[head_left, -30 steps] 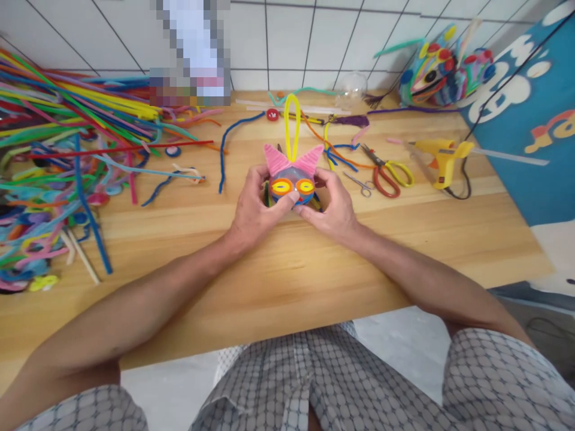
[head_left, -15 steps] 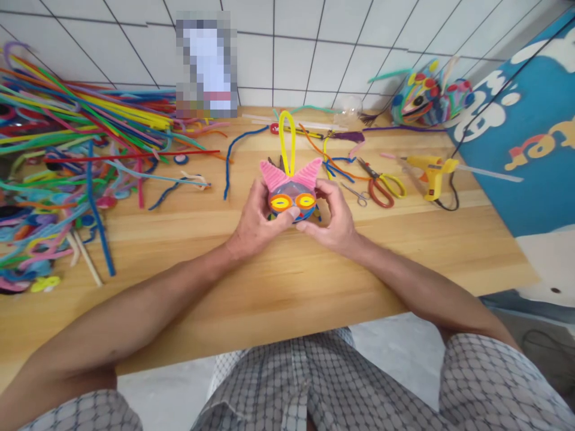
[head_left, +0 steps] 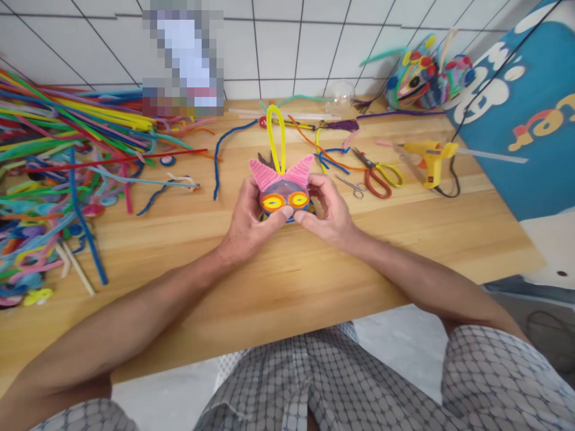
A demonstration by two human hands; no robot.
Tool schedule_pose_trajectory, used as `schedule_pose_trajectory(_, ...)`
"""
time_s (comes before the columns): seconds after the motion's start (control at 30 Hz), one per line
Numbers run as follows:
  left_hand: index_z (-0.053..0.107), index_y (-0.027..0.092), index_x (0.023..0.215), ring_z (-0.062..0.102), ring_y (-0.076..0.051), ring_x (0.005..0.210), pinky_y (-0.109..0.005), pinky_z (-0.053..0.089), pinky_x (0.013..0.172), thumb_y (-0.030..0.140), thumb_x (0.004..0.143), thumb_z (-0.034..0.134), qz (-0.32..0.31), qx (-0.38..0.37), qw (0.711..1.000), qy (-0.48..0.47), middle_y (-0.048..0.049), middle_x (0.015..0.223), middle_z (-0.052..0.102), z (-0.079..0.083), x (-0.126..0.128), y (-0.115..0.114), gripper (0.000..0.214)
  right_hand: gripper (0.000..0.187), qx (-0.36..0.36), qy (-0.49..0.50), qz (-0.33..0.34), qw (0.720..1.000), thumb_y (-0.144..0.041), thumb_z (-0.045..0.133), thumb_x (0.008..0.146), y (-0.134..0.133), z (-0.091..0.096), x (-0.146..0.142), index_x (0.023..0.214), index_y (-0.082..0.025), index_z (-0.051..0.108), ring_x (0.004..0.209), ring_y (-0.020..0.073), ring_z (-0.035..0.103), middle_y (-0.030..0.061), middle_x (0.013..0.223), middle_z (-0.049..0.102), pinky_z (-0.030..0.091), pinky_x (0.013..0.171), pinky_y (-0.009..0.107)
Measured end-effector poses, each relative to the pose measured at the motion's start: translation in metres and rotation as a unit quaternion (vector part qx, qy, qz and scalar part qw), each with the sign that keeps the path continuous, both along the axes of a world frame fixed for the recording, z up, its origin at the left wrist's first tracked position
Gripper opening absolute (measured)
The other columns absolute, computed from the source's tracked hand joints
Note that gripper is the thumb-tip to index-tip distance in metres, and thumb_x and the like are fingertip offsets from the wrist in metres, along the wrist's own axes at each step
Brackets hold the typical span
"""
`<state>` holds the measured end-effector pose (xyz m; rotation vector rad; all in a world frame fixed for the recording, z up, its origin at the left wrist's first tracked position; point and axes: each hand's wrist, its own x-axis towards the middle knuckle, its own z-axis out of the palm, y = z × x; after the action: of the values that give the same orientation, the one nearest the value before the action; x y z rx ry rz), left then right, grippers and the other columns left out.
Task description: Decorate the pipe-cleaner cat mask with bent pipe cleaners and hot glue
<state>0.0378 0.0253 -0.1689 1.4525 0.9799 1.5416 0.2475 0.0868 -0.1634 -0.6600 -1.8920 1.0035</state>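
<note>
Nearest are the person's checked shorts (head_left: pixel 314 383), with both forearms reaching forward over the edge of the wooden table (head_left: pixel 287 281) and meeting at its middle. The left hand (head_left: pixel 249 218) comes in from the left, palm turned inward, fingers curled around the side of a small craft head (head_left: pixel 283 194) and thumb pressed under its face. The right hand (head_left: pixel 327 209) mirrors it, fingers wrapped around the other side, thumb tip touching the lower front. Both hands grip this 1 piece between them, just above the tabletop at its centre.

The craft head has 2 pink pointed ears, 2 yellow-and-orange ringed eyes and 1 tall yellow loop (head_left: pixel 275 134) standing up behind it.

To the right lie 2 pairs of scissors: small silver scissors (head_left: pixel 353 185) and, just beyond, red-and-yellow scissors (head_left: pixel 377 173). Farther right rests 1 yellow glue gun (head_left: pixel 429 158) with a dark cord. On the left spreads a heap of pipe cleaners (head_left: pixel 67 149) in many colours, too many to count. At the far right, against the tiled wall (head_left: pixel 291 48), sits 1 finished colourful figure (head_left: pixel 424 75).
</note>
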Motion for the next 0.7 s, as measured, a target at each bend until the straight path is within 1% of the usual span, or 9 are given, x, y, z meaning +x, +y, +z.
schedule_pose_trajectory(0.1,0.059,0.030,0.130,0.073,-0.021,0.105,-0.037,0.065,0.091,0.052,0.095,0.094,0.000,-0.015,1.000,-0.002,-0.0033,0.121,0.072,0.0032,-0.0009,-0.0006,0.054,0.060,0.000,-0.001,-0.002,1.000,-0.059,0.084,0.096,-0.0005,0.0009,-0.0005,0.143,-0.029,0.060,0.125,0.0324,0.070,0.0116,0.140,0.070,0.059,0.109,0.056)
schedule_pose_trajectory(0.2,0.060,0.030,0.130,0.073,-0.023,0.109,-0.040,0.066,0.094,0.053,0.094,0.095,0.010,-0.025,1.000,-0.002,-0.0047,0.123,0.072,0.0041,-0.0005,0.0009,0.056,0.063,-0.013,0.000,0.003,1.000,-0.063,0.082,0.097,0.0012,-0.0006,-0.0014,0.145,-0.030,0.059,0.128,0.0326,0.070,0.0117,0.142,0.070,0.059,0.111,0.056)
schedule_pose_trajectory(0.27,0.060,0.031,0.130,0.074,-0.024,0.110,-0.041,0.067,0.095,0.054,0.093,0.096,0.018,-0.021,1.000,-0.006,-0.0050,0.124,0.072,0.0031,0.0002,0.0021,0.056,0.067,-0.020,0.012,0.013,1.000,-0.066,0.082,0.096,0.0030,-0.0024,-0.0020,0.147,-0.030,0.058,0.131,0.0334,0.070,0.0119,0.145,0.070,0.059,0.113,0.056)
schedule_pose_trajectory(0.37,0.060,0.032,0.131,0.074,-0.023,0.109,-0.040,0.067,0.094,0.053,0.094,0.095,0.026,-0.009,1.000,-0.002,-0.0043,0.125,0.072,0.0013,0.0006,0.0022,0.055,0.068,-0.020,0.019,0.021,0.999,-0.066,0.082,0.096,0.0043,-0.0039,-0.0022,0.148,-0.031,0.059,0.134,0.0341,0.069,0.0118,0.146,0.069,0.059,0.114,0.056)
schedule_pose_trajectory(0.57,0.059,0.031,0.130,0.075,-0.021,0.105,-0.037,0.067,0.091,0.050,0.095,0.095,0.031,0.005,0.999,0.023,-0.0027,0.121,0.072,0.0021,-0.0005,0.0000,0.054,0.065,-0.004,0.002,0.011,1.000,-0.064,0.081,0.095,0.0029,-0.0030,-0.0014,0.146,-0.029,0.060,0.128,0.0330,0.070,0.0113,0.143,0.070,0.060,0.110,0.056)
schedule_pose_trajectory(0.7,0.059,0.032,0.130,0.075,-0.022,0.106,-0.039,0.068,0.091,0.055,0.095,0.095,0.038,0.000,0.999,0.024,-0.0036,0.123,0.073,0.0015,0.0002,0.0008,0.056,0.068,-0.007,-0.001,0.019,1.000,-0.067,0.081,0.094,0.0051,-0.0048,-0.0012,0.146,-0.029,0.059,0.129,0.0336,0.069,0.0114,0.141,0.069,0.060,0.110,0.056)
